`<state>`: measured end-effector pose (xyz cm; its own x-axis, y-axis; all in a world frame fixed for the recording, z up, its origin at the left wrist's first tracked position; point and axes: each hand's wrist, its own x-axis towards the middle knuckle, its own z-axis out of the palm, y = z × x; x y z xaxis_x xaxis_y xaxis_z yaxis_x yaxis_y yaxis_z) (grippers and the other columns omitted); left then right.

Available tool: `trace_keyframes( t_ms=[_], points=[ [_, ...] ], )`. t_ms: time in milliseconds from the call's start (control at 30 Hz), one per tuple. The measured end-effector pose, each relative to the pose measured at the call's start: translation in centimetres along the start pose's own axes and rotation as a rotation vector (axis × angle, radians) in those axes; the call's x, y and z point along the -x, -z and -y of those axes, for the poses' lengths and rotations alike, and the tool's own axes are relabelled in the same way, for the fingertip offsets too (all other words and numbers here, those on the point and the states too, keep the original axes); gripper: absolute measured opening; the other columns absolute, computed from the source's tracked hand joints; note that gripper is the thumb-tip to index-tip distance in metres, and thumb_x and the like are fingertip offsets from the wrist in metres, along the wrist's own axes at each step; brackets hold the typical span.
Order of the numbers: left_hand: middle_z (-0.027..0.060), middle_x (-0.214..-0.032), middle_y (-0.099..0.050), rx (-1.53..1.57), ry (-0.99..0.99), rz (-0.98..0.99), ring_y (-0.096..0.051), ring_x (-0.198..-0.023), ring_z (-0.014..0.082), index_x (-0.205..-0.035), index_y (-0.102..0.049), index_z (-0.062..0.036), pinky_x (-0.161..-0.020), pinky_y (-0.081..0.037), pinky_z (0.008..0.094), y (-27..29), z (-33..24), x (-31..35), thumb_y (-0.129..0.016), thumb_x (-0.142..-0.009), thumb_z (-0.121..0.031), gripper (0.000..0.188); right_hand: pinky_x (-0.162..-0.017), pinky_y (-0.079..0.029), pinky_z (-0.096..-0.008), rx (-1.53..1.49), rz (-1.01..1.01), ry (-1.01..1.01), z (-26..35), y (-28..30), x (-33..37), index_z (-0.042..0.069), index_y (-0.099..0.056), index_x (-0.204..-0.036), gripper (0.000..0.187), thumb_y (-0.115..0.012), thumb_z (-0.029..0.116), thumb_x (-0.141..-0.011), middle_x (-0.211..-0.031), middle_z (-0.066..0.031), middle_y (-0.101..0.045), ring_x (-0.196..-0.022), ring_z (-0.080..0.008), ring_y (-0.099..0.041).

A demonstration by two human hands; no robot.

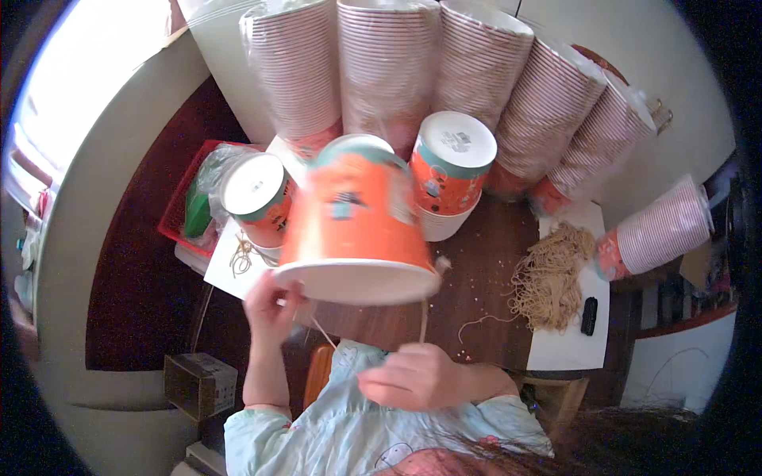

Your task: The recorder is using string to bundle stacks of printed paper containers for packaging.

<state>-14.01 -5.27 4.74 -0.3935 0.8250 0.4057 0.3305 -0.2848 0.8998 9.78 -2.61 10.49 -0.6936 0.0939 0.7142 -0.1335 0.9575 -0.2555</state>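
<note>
A large orange paper bucket (349, 226) with a teal band hangs upside down in front of me, blurred by motion, its white rim toward me. My left hand (272, 308) is closed at the left end of that rim, fingertips pinching its edge. Below the rim, my right hand (417, 377) is curled closed. A thin beige cord (423, 321) runs from the rim's right side down to it. Another piece of cord dangles beside my left hand. The inside of the bucket is hidden.
Upturned paper buckets (456, 163) stand behind. Tall stacks in plastic (389, 71) line the wall; another stack (659, 226) leans at right. A heap of beige cord (552, 278) and a black object (589, 316) lie on white board. A red basket (186, 194) sits left.
</note>
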Motion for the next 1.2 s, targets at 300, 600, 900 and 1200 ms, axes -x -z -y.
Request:
trace_keyframes(
  t_ms=[300,600,900,1200],
  points=[
    [0.01,-0.083,-0.056,-0.951,-0.602,-0.644,-0.056,-0.071,0.025,-0.071,-0.052,-0.0023,-0.057,-0.045,0.032,7.2,5.4,-10.4,-0.063,-0.07,-0.007,0.012,-0.062,-0.04,-0.0278,0.288,-0.053,0.064,-9.7,-11.3,-8.4,0.011,-0.05,-0.075,0.009,-0.054,0.015,-0.069,-0.075,0.0011,-0.052,-0.069,-0.0143,-0.052],
    [0.0106,-0.093,-0.054,-0.9,-0.451,-0.448,-0.057,-0.079,0.0304,-0.082,-0.049,-0.0038,-0.063,-0.048,0.036,7.9,14.7,-9.8,-0.056,-0.072,0.001,0.013,-0.074,-0.04,-0.0333,0.171,0.085,-0.138,-12.9,-18.8,-6.0,0.008,-0.053,-0.08,0.014,-0.058,0.014,-0.067,-0.079,-0.0035,-0.055,-0.077,-0.0188,-0.055],
    [0.02,-0.123,-0.037,-0.838,-0.166,-0.357,-0.041,-0.112,0.0361,-0.117,-0.041,-0.0009,-0.09,-0.038,0.04,8.0,13.9,-7.4,-0.051,-0.073,0.001,0.046,-0.087,-0.038,-0.0384,-0.028,0.309,-0.328,-14.3,-21.7,-2.0,0.006,-0.055,-0.085,0.019,-0.06,0.014,-0.069,-0.091,-0.0078,-0.057,-0.094,-0.0234,-0.053],
    [0.0193,-0.132,-0.029,-0.935,-0.38,-0.252,-0.024,-0.123,0.0433,-0.122,-0.046,-0.0113,-0.099,-0.026,0.0503,2.4,5.6,-9.7,-0.066,-0.072,-0.014,0.054,-0.098,-0.025,-0.0477,0.393,-0.121,-0.323,-13.5,-12.9,-4.0,0.009,-0.053,-0.089,0.025,-0.063,0.016,-0.067,-0.107,-0.0069,-0.049,-0.106,-0.0229,-0.044]
  ],
)
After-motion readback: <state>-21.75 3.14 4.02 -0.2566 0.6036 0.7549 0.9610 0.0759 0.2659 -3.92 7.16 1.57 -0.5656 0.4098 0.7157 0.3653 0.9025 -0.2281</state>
